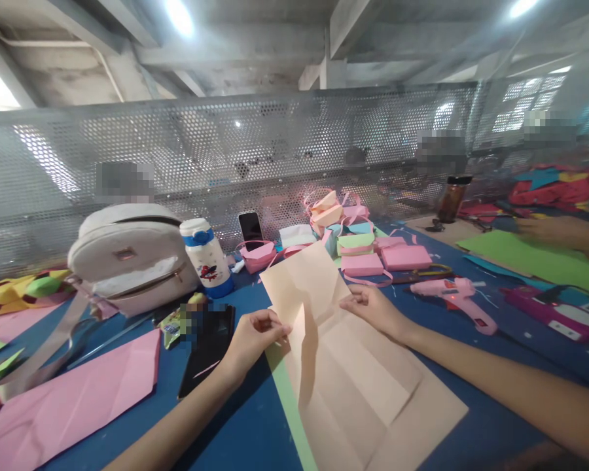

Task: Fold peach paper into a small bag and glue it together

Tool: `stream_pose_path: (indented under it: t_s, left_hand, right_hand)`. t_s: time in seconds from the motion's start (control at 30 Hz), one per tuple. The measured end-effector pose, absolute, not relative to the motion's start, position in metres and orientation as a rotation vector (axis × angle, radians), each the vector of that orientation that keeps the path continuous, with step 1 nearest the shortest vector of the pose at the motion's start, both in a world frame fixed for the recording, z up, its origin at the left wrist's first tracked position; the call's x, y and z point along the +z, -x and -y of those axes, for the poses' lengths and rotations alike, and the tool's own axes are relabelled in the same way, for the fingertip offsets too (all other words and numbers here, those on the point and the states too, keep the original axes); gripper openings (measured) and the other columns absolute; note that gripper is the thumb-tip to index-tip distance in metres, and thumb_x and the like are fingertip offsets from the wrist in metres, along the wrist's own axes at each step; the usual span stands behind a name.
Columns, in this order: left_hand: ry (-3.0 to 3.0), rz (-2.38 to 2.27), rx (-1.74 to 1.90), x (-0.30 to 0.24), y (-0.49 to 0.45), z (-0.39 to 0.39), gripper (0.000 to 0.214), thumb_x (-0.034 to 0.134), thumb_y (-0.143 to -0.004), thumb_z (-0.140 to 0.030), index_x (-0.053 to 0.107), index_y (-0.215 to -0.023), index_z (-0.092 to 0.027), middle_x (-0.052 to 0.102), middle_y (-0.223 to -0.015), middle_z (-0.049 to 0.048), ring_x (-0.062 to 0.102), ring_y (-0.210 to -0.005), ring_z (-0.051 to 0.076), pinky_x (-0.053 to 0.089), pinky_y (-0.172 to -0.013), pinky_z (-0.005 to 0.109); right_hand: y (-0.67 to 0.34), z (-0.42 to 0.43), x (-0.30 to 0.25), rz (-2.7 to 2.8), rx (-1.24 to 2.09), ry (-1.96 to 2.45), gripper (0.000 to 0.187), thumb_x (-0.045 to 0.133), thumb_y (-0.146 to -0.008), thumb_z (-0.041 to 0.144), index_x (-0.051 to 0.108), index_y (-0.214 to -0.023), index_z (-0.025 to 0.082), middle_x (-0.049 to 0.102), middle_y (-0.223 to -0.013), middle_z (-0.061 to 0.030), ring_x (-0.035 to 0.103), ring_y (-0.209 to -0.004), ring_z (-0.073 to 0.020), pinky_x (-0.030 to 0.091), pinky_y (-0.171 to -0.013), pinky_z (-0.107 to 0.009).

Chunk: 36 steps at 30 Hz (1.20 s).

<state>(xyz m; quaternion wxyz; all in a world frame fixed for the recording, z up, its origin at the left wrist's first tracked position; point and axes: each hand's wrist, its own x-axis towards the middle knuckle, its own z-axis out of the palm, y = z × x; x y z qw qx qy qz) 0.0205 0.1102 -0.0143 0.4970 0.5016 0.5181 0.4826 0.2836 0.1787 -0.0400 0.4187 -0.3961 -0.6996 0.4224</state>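
A peach sheet of paper (302, 278) with fold lines stands half raised in front of me. My left hand (252, 340) pinches a narrow folded flap at its left side between thumb and fingers. On the other side, my right hand (375, 311) has its fingers closed on the sheet's right edge. More creased peach paper (434, 409) lies flat below, with a green sheet (292, 409) showing along its left edge. A pink glue gun (454, 294) rests on the blue table to the right of my right hand.
Small paper bags (360, 261) cluster at the back. A white backpack (132, 255), a bottle (209, 261) and a dark phone (206, 353) are to the left, beyond pink paper (88, 399). Another person's hand (559, 235) is over green paper (535, 252). A perforated metal screen (255, 144) stands behind.
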Motion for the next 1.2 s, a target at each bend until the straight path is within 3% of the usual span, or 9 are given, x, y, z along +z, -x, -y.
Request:
stream_pose_path:
  t_s: [0.1, 0.17, 0.23, 0.33, 0.43, 0.53, 0.7, 0.97, 1.2]
  left_hand:
    - [-1.163, -1.304, 1.283, -0.013, -0.021, -0.108, 0.033, 0.089, -0.053, -0.035, 0.064, -0.059, -0.015, 0.068, -0.053, 0.0027, 0.061, -0.049, 0.012, 0.046, -0.051, 0.02]
    - [-1.118, -1.339, 1.372, -0.013, -0.02, -0.106, 0.033, 0.088, -0.055, -0.037, 0.064, -0.063, -0.015, 0.068, -0.055, 0.0021, 0.059, -0.049, 0.01, 0.043, -0.049, 0.019]
    - [-1.077, -1.369, 1.449, -0.013, -0.019, -0.104, 0.034, 0.087, -0.055, -0.038, 0.064, -0.064, -0.015, 0.069, -0.057, 0.0017, 0.055, -0.048, 0.008, 0.04, -0.047, 0.017]
    - [-1.033, -1.389, 1.522, -0.014, -0.021, -0.102, 0.036, 0.087, -0.055, -0.04, 0.064, -0.065, -0.015, 0.069, -0.06, 0.0014, 0.052, -0.049, 0.007, 0.039, -0.047, 0.017]
    - [-1.013, -1.376, 1.541, -0.013, -0.026, -0.099, 0.037, 0.087, -0.056, -0.042, 0.063, -0.066, -0.015, 0.069, -0.062, 0.0013, 0.056, -0.053, 0.009, 0.04, -0.049, 0.018]
    - [-1.008, -1.353, 1.534, -0.013, -0.029, -0.097, 0.038, 0.087, -0.055, -0.043, 0.062, -0.066, -0.016, 0.069, -0.062, 0.0014, 0.058, -0.054, 0.01, 0.04, -0.049, 0.018]
    - [-1.0, -1.328, 1.537, -0.017, -0.028, -0.097, 0.039, 0.088, -0.053, -0.043, 0.061, -0.064, -0.015, 0.068, -0.06, 0.0021, 0.056, -0.051, 0.009, 0.039, -0.047, 0.018]
    - [-1.002, -1.291, 1.537, -0.025, -0.033, -0.091, 0.039, 0.087, -0.058, -0.043, 0.061, -0.062, -0.014, 0.069, -0.06, 0.0027, 0.049, -0.047, 0.005, 0.037, -0.046, 0.016]
    - [-1.039, -1.289, 1.578, -0.023, -0.035, -0.09, 0.036, 0.085, -0.059, -0.042, 0.062, -0.067, -0.016, 0.063, -0.056, -0.003, 0.052, -0.048, 0.007, 0.042, -0.048, 0.017]
  right_hand:
    - [-0.287, -0.183, -0.037, 1.685, 0.91, 0.962, 0.047, 0.067, -0.08, 0.053, 0.058, -0.112, 0.02, 0.066, -0.116, -0.0105, 0.063, -0.111, -0.027, 0.052, -0.09, -0.039]
    - [-0.288, -0.176, -0.025, 1.68, 0.744, 0.922, 0.038, 0.06, -0.087, 0.05, 0.057, -0.112, 0.022, 0.062, -0.12, -0.0096, 0.057, -0.117, -0.0253, 0.049, -0.093, -0.038]
    - [-0.288, -0.16, -0.006, 1.781, 0.657, 0.871, 0.031, 0.051, -0.094, 0.049, 0.061, -0.105, 0.022, 0.064, -0.112, -0.0077, 0.058, -0.11, -0.0236, 0.05, -0.089, -0.035]
    - [-0.278, -0.131, 0.021, 2.064, 0.826, 0.833, 0.04, 0.04, -0.098, 0.053, 0.065, -0.101, 0.023, 0.065, -0.108, -0.0065, 0.061, -0.097, -0.022, 0.051, -0.076, -0.031]
    - [-0.256, -0.115, 0.034, 2.371, 0.591, 0.884, 0.04, 0.058, -0.088, 0.058, 0.065, -0.103, 0.021, 0.066, -0.11, -0.0078, 0.059, -0.101, -0.0261, 0.046, -0.085, -0.035]
    - [-0.232, -0.118, 0.03, 2.509, 0.412, 0.989, 0.04, 0.071, -0.08, 0.053, 0.065, -0.097, 0.017, 0.068, -0.102, -0.0105, 0.059, -0.095, -0.0279, 0.043, -0.074, -0.032]
    - [-0.219, -0.141, 0.019, 2.437, 0.724, 0.997, 0.019, 0.061, -0.088, 0.033, 0.067, -0.081, 0.017, 0.067, -0.079, -0.0027, 0.059, -0.071, -0.0174, 0.033, -0.058, -0.025]
    - [-0.227, -0.159, 0.033, 2.53, 0.973, 0.698, 0.012, 0.062, -0.083, 0.024, 0.072, -0.084, 0.018, 0.068, -0.087, -0.0007, 0.059, -0.079, -0.0156, 0.039, -0.065, -0.023]
    - [-0.215, -0.156, 0.021, 2.415, 1.022, 0.744, 0.016, 0.064, -0.082, 0.028, 0.071, -0.075, 0.015, 0.062, -0.07, 0.0005, 0.054, -0.067, -0.0146, 0.034, -0.058, -0.023]
